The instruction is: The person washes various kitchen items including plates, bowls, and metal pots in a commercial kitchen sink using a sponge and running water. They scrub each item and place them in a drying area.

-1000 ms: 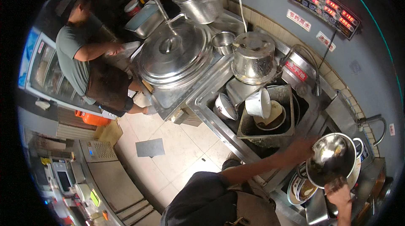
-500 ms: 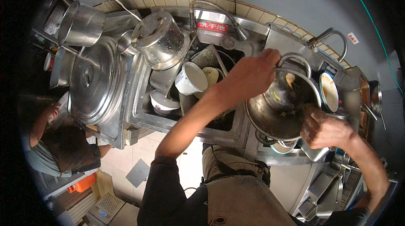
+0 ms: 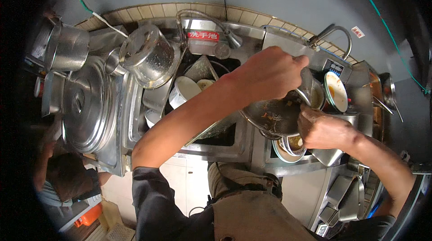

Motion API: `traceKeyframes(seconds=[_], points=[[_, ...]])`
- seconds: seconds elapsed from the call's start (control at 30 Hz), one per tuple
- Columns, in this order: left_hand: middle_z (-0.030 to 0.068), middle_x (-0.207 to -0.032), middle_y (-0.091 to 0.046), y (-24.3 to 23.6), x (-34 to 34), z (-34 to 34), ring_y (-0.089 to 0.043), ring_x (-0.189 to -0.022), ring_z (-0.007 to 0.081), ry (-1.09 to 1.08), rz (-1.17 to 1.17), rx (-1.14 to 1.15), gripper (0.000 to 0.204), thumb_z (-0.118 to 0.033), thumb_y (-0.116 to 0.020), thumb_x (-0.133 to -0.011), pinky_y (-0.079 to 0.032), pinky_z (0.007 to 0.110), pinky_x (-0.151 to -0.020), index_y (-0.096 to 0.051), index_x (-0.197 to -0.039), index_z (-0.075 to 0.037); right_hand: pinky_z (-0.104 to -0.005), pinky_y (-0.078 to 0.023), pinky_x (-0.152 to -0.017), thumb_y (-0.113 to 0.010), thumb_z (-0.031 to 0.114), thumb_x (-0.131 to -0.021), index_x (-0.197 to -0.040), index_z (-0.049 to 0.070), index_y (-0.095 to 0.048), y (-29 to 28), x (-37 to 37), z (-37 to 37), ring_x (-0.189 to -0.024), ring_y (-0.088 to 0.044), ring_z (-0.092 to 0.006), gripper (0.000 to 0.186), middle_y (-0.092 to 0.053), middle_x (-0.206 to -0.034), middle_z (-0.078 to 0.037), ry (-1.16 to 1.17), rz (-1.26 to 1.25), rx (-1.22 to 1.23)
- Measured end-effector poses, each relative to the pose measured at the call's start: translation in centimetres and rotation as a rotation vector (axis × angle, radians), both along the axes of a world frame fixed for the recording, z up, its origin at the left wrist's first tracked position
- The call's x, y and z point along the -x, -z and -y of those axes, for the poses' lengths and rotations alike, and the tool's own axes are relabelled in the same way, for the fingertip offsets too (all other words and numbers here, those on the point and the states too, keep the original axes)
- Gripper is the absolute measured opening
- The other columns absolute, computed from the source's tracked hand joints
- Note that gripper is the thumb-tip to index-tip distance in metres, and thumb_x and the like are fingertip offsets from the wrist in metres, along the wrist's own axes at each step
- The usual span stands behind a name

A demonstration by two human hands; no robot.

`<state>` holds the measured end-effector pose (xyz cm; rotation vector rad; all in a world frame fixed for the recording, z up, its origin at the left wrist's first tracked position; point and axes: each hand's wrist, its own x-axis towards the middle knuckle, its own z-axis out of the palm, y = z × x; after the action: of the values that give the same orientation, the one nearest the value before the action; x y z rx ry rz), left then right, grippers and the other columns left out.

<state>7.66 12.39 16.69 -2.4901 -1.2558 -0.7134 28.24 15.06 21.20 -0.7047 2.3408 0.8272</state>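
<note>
My left hand (image 3: 283, 72) is closed on the handle end of a tilted steel pot (image 3: 270, 117) with food scraps inside; part of the pot is hidden behind my hand and forearm. At the pot's right side, my right hand (image 3: 321, 128) has curled fingers against the rim. Under the pot sit stacked bowls with leftover food (image 3: 292, 146). A food-stained white dish (image 3: 335, 92) leans just right of it.
Left of my arm, a steel sink (image 3: 225, 135) holds white bowls (image 3: 184, 90). An upturned dirty pot (image 3: 150, 59), lidded vat (image 3: 83, 106) and perforated strainer (image 3: 69, 47) stand farther left. A co-worker's arm (image 3: 42, 160) shows at far left. Faucets (image 3: 342, 32) line the wall.
The view has swung to the right toward the sink counter. My left hand has risen above the pot, and the pot has tilted. The co-worker now shows less, at the left edge.
</note>
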Motion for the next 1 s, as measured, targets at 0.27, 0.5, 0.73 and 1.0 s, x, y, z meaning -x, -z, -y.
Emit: traceKeyframes(seconds=[0.27,0.5,0.73,1.0], points=[[0.0174,-0.097,-0.058,0.3,0.2,-1.3,-0.061,-0.055,0.0301,-0.08,0.183,0.16,0.013,-0.008,-0.058,-0.065,-0.052,0.038,-0.053,-0.06,-0.072,0.003,-0.0342,-0.023,-0.107,-0.054,0.014,-0.073,-0.082,0.01,-0.069,-1.2,-1.2,-0.6,-0.072,-0.065,-0.0145,0.017,-0.068,-0.078,-0.004,0.838,0.151,-0.323],[0.0274,-0.122,-0.046,1.9,0.0,0.4,-0.062,-0.055,0.0264,-0.385,0.34,0.072,0.012,-0.01,-0.058,-0.064,-0.05,0.036,-0.049,-0.059,-0.07,0.0,-0.0421,-0.01,-0.111,-0.041,0.021,-0.088,-0.131,0.0,-0.037,4.1,-0.6,-3.4,-0.13,-0.032,-0.026,0.049,-0.032,-0.141,-0.013,0.689,-0.134,-0.551],[0.0155,-0.122,-0.051,5.0,-2.6,0.8,-0.063,-0.066,0.0197,-0.387,0.498,-0.008,0.013,-0.013,-0.062,-0.064,-0.048,0.032,-0.046,-0.054,-0.063,-0.004,-0.0424,-0.032,-0.101,-0.061,0.018,-0.067,-0.126,-0.003,-0.041,11.8,-0.3,-2.6,-0.112,-0.049,-0.034,0.066,-0.051,-0.12,-0.024,1.101,-0.637,0.067],[0.0161,-0.12,-0.054,6.6,-3.2,2.3,-0.065,-0.077,0.0233,-0.459,0.522,0.076,0.011,-0.008,-0.061,-0.064,-0.05,0.035,-0.056,-0.059,-0.07,0.001,-0.0401,-0.037,-0.098,-0.057,0.015,-0.067,-0.122,-0.003,-0.047,14.7,0.0,-0.4,-0.11,-0.051,-0.0335,0.058,-0.05,-0.12,-0.025,1.052,-0.773,0.193]])
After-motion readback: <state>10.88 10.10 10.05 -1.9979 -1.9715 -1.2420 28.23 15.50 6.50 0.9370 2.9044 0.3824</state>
